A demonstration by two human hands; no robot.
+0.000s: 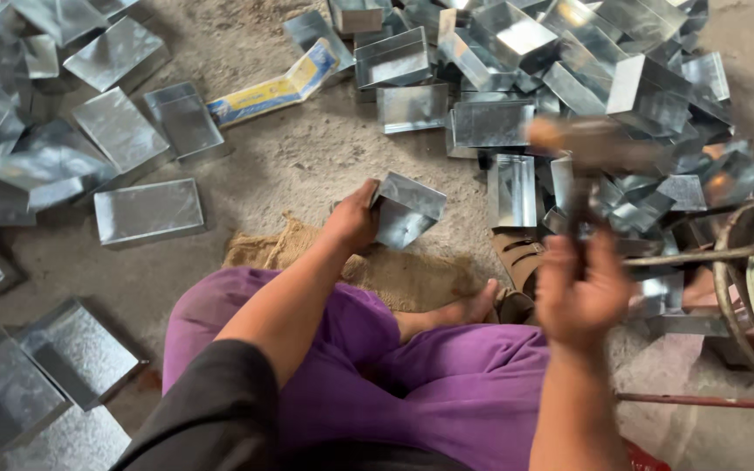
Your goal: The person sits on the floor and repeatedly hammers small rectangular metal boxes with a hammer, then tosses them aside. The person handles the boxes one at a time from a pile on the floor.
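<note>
My left hand (pixel 353 218) grips a shiny sheet-metal box (pixel 406 209) by its left edge and holds it tilted just above a piece of burlap sacking (pixel 394 272) on the floor. Raised to the right, my right hand (pixel 579 292) is closed around the dark handle of a hammer. The hammer's wooden head (pixel 588 142) is motion-blurred, up above the hand and to the right of the box. I sit cross-legged in purple trousers (pixel 447 384), one bare foot (pixel 464 310) pointing toward the sacking.
Several flat metal trays (pixel 148 211) lie scattered on the concrete floor at left. A heap of similar metal boxes (pixel 569 70) fills the top right. A yellow and blue carton (pixel 277 87) lies at top centre. A rusty metal stool frame (pixel 726 262) stands at right.
</note>
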